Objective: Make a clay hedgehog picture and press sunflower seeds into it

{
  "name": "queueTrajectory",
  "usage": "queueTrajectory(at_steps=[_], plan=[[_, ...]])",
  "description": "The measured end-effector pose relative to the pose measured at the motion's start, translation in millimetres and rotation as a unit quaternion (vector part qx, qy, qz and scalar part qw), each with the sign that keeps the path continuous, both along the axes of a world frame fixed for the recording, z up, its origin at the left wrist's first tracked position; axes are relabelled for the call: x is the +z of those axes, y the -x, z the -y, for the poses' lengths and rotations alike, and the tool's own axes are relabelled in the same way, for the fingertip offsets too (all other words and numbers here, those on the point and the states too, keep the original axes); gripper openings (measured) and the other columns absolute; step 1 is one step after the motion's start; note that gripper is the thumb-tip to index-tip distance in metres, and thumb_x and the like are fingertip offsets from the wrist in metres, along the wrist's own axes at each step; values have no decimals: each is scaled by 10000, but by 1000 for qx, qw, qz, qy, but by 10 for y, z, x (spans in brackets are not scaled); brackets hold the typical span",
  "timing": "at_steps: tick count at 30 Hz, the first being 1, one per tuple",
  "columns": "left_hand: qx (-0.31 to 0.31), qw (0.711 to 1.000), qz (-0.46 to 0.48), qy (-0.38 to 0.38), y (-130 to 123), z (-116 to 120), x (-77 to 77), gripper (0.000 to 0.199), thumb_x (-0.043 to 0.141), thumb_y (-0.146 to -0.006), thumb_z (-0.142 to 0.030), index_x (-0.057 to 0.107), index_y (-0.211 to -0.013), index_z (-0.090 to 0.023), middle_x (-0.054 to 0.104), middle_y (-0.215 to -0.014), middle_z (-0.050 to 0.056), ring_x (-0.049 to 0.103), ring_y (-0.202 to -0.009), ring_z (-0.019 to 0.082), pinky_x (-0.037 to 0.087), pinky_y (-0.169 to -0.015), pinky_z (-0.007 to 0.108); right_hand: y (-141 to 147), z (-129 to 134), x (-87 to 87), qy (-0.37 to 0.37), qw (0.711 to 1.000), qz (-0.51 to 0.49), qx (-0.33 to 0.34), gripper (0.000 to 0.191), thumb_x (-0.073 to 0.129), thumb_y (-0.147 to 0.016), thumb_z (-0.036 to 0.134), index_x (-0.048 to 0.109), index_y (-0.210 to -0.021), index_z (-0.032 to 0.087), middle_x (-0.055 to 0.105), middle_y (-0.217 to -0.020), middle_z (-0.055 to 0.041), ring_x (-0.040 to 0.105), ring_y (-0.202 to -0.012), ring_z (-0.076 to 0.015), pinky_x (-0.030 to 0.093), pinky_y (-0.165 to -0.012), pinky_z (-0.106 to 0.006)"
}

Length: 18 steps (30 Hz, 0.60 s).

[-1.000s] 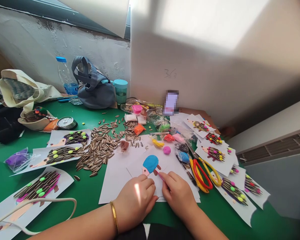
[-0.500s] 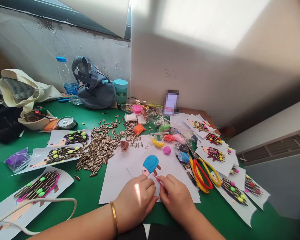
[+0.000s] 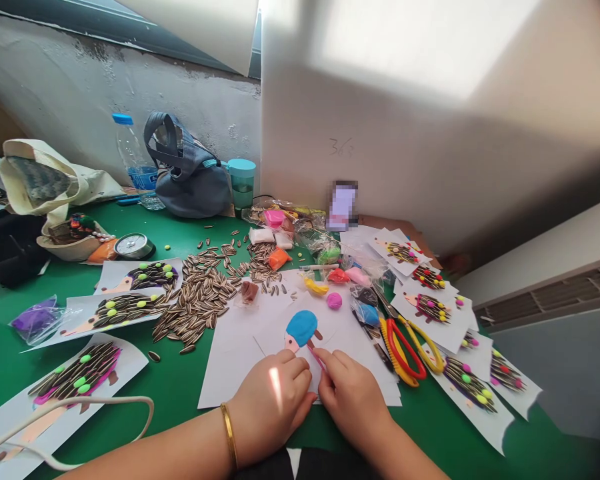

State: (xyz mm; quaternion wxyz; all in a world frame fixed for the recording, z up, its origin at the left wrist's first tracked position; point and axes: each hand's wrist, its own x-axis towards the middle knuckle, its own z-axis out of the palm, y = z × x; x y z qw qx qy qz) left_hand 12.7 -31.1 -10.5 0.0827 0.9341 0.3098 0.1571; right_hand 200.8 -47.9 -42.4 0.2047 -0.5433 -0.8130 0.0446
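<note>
A clay hedgehog picture lies on white paper before me, with a blue clay body, a peach head and brown feet. My right hand pinches a thin pink modelling tool, its tip at the brown clay foot under the body. My left hand rests on the paper with fingers curled together beside the peach head, covering part of it. Anything between those fingers is hidden. A magenta clay ball and yellow clay sit just beyond the blue body.
Sunflower seeds are heaped left of the paper. Scissors lie at its right. Seed-covered hedgehog cards flank both sides. A white cable loops at front left. Bagged clay, a phone, a cup and a bag stand behind.
My right hand's fingertips have shifted slightly up and left along the pink tool, closer to the brown foot. My left hand stays in place.
</note>
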Motion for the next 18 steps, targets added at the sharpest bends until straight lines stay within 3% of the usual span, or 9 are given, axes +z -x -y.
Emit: queueTrajectory(at_steps=[8, 14, 18], plan=[[3, 1000, -7, 21, 16, -1, 15, 83, 538, -900, -168, 615, -875, -152, 644, -840, 69, 596, -791, 227, 547, -822, 393, -45, -35, 60, 10, 999, -41, -1, 395, 436, -871, 108, 612, -1215, 187, 630, -781, -20, 611, -688, -178, 427, -603, -275], [2, 999, -13, 38, 22, -7, 46, 99, 521, -913, -176, 602, -859, -161, 654, -864, 77, 613, -819, 231, 551, -786, 380, -252, -223, 87, 25, 993, -61, -94, 287, 465, -883, 158, 653, -1094, 206, 623, -832, -29, 604, -735, -180, 432, -660, -283], [2, 999, -14, 41, 20, -2, 58, 99, 513, -915, -166, 598, -866, -162, 659, -875, 78, 614, -830, 231, 551, -791, 383, -251, -242, 67, 40, 996, -46, -69, 272, 464, -880, 146, 660, -1058, 212, 630, -829, -27, 607, -770, -187, 431, -688, -290]])
